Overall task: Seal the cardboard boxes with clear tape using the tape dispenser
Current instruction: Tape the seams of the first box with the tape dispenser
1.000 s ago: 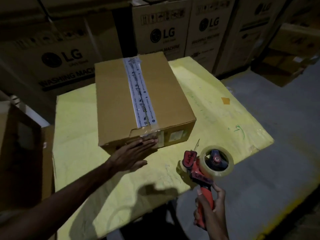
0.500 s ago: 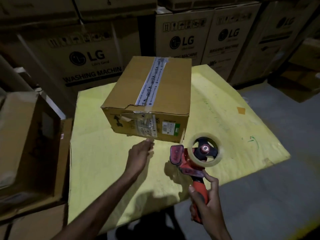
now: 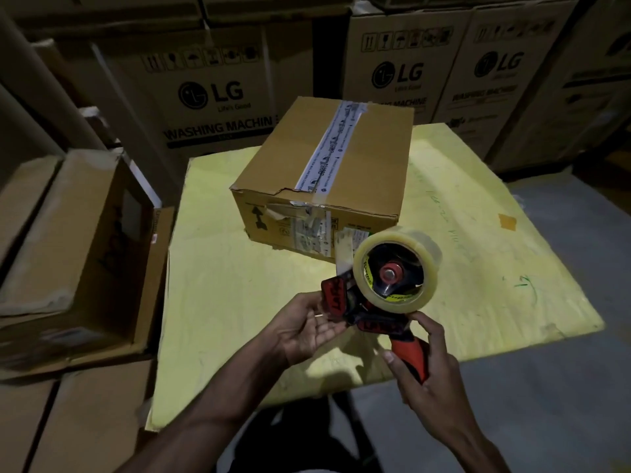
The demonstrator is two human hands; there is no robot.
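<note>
A brown cardboard box point(image 3: 372, 158) sits on the yellow sheet point(image 3: 222, 285), its top seam covered by a printed tape strip point(image 3: 333, 145). The near top edge is torn, and older tape and labels hang on the front face. In front of the box I hold up a red and black tape dispenser point(image 3: 372, 308) carrying a clear tape roll point(image 3: 396, 268). My right hand point(image 3: 426, 367) grips its red handle. My left hand point(image 3: 307, 326) holds the dispenser's front end at the red flap. A loose tape end point(image 3: 343, 254) stands up from the dispenser, just in front of the box.
Large LG washing machine cartons point(image 3: 211, 97) stand in a row behind the yellow sheet. More brown boxes point(image 3: 78, 240) are stacked at the left, close to the sheet's edge. Grey floor point(image 3: 563, 404) lies to the right and near side.
My left hand left the box's front face and came back to the dispenser's front end. My right hand raised the dispenser closer to the box. The box now sits turned at an angle.
</note>
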